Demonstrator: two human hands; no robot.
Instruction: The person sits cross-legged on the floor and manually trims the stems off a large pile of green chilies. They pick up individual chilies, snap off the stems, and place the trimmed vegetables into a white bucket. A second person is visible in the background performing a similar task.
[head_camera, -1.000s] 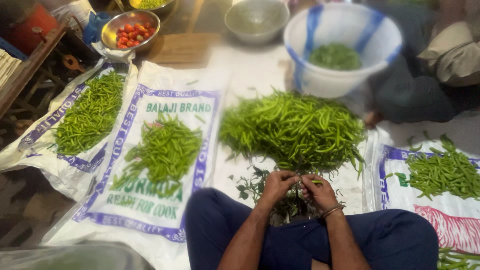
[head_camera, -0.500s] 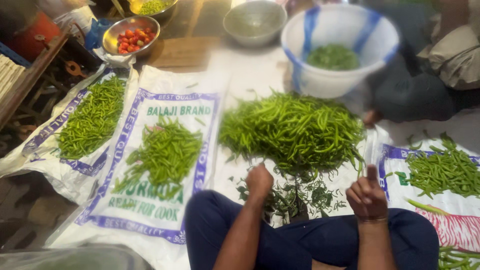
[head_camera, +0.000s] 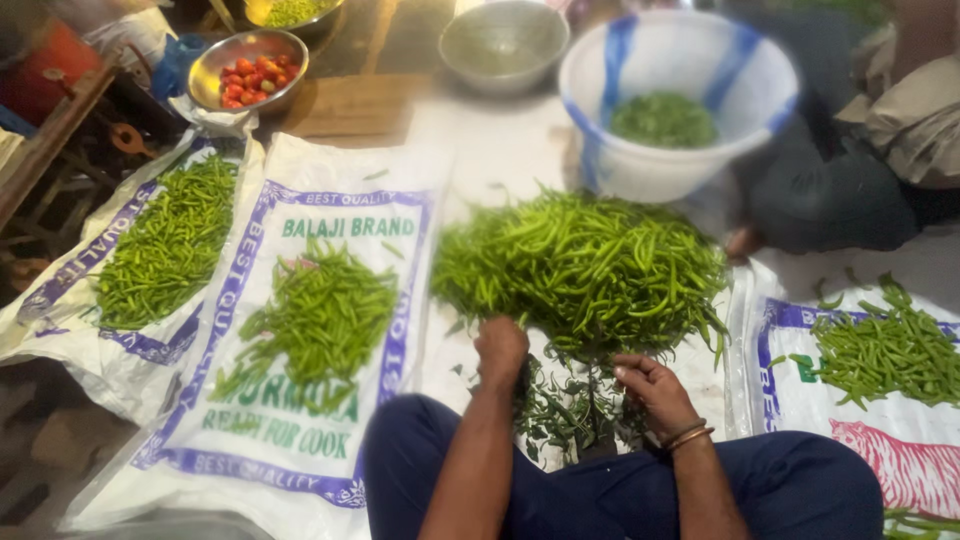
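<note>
I sit cross-legged on the floor in blue trousers. A large heap of green chillies (head_camera: 585, 265) lies on a white sack in front of me. My left hand (head_camera: 500, 350) rests at the heap's near edge with its fingers curled down among the chillies; whether it holds one is hidden. My right hand (head_camera: 655, 392), with bangles on the wrist, hovers over a small pile of dark green stems and leaves (head_camera: 575, 410), fingers loosely bent and nothing visible in them.
Sorted chilli piles lie on printed white sacks at centre left (head_camera: 320, 315), far left (head_camera: 165, 245) and right (head_camera: 885, 350). A white and blue tub (head_camera: 600, 110) holds chillies. Steel bowls, one with tomatoes (head_camera: 250, 75), stand behind. Another person's clothing (head_camera: 900, 130) shows at the far right.
My right hand, raised out to the right half a second ago, has come back down to the stem pile. My left hand has moved slightly forward into the heap's edge.
</note>
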